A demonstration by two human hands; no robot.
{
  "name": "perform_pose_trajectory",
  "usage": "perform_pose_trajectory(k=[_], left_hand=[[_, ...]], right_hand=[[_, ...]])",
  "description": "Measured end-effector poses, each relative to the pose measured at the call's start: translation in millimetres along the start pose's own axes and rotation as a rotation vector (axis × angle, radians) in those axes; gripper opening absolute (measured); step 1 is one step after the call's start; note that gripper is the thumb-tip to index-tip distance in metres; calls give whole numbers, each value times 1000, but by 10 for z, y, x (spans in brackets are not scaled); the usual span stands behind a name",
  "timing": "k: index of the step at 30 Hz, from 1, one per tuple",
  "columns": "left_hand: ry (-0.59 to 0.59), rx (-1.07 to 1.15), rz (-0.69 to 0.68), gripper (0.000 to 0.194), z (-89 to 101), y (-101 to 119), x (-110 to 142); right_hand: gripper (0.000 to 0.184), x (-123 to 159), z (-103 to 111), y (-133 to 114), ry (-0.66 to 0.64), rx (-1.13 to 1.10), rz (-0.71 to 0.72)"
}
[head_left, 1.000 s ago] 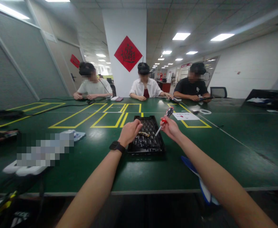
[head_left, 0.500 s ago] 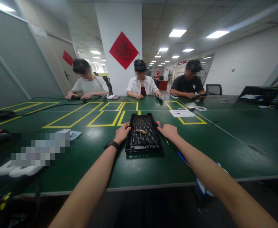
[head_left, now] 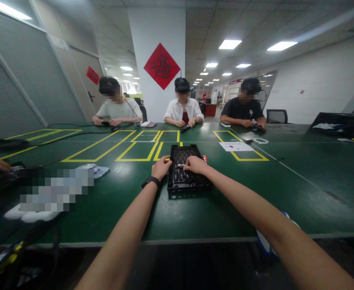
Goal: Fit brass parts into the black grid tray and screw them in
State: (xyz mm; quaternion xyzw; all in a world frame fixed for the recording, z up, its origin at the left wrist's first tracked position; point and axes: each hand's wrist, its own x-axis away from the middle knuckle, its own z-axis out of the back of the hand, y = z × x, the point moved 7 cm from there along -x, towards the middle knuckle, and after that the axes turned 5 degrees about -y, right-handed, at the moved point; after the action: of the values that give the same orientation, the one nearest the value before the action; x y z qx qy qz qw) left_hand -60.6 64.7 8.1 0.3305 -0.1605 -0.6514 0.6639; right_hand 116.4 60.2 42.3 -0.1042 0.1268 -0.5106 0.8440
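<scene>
A black plastic housing [head_left: 189, 183], shallow like a tray with rows of small raised details inside, lies on the green table in front of me. My left hand [head_left: 161, 167] grips its left edge, thumb at the rim. Over the housing, my right hand [head_left: 195, 165] pinches a small pale strip-shaped part [head_left: 181, 165] with thumb and forefinger; the fingers cover some of it. Beside the housing's right edge, the red handle of a screwdriver [head_left: 205, 158] shows, and my right hand and forearm hide the rest.
A white power strip [head_left: 34, 215], partly blurred out, lies left with a blue-white packet [head_left: 100, 171]. Yellow tape [head_left: 134, 160] marks the table. A paper sheet [head_left: 236, 146] and white ring [head_left: 261, 141] lie right. Several people sit around the table; a blue-white object [head_left: 266, 239] is by the near edge.
My right hand has left the screwdriver at the housing's right side and moved left over the housing onto the small part. My left hand stays on the edge. The view has shifted slightly.
</scene>
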Motion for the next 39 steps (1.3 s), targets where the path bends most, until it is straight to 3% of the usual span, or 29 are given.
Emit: perform_pose_trajectory(k=[4,7,9,11,15,19,24,31,39], left_hand=[[2,40,73,39,-15,-35,-28],[17,56,87,38,-17,-33,-42],[22,60,89,39,-18,-33,-52],[18,66,95,39,-23,-34,-63],[28,58,126,37,-38,-30,-75],[70,30,122,36,-42,-7,-64],[24,68,23,41,-101,-5,-63],[0,74,-28,40,-148,-19,-111],[-5,63,-45,41,-160,67,-96]], right_hand=[[29,53,76,45,-30,-130,50],[44,248,65,-14,-122,-486,184],[44,392,47,-54,-172,-684,255],[38,497,53,-46,-141,-736,249],[32,618,87,-87,-67,-714,217],[29,686,60,-216,-127,-673,230],[28,716,28,-228,-170,-568,191],[33,744,66,-311,-158,-529,320],[25,773,134,-310,-99,-342,351]])
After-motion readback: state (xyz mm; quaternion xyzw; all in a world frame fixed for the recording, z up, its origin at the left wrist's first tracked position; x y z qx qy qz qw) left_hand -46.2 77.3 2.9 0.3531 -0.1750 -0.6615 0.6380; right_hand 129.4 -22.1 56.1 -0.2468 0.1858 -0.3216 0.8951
